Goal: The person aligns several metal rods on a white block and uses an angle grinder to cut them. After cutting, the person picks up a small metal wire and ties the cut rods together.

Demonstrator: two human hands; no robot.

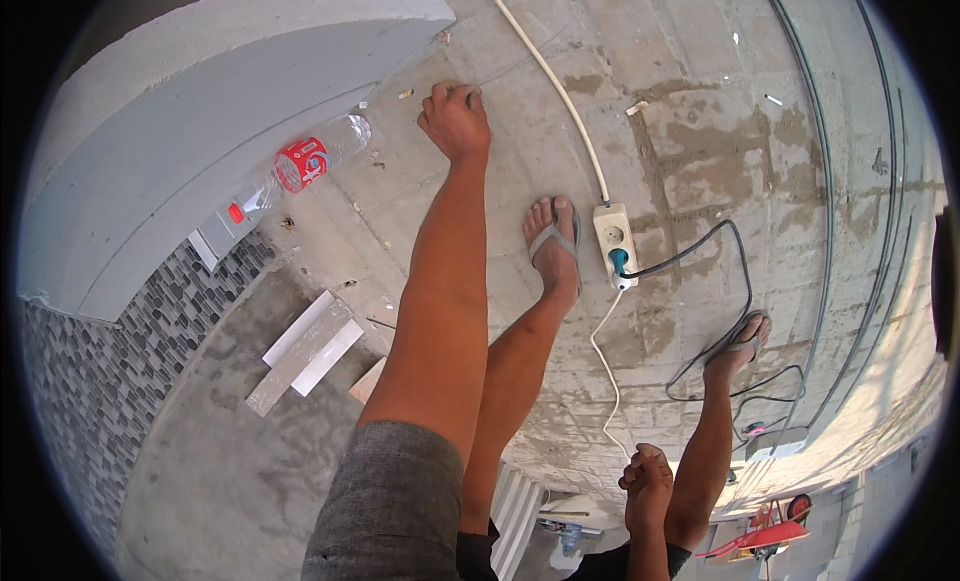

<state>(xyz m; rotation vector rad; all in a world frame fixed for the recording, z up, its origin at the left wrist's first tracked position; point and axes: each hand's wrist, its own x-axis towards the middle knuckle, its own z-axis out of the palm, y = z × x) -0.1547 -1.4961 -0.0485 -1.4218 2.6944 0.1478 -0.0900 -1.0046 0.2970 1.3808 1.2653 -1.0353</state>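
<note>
My left hand [456, 126] reaches low over the tiled floor, beside the end of a grey curved block. Its fingers are curled together; a small dark thing seems to show at the fingertips, too small to name. A thin line on the floor starts near them. My right hand [649, 481] is closed in front of my body, at the lower right. A thin white cord [602, 353] runs from the power strip [613, 231] down to its fingers; whether they grip it I cannot tell. A teal plug [619, 260] with a black cable sits in the strip.
A clear plastic bottle [262, 193] with a red label lies against the grey curved block [225, 106]. Tile strips [305, 353] lie on a cement patch at left. My sandalled feet [553, 243] stand on either side of the strip. A red wheelbarrow [768, 536] stands lower right.
</note>
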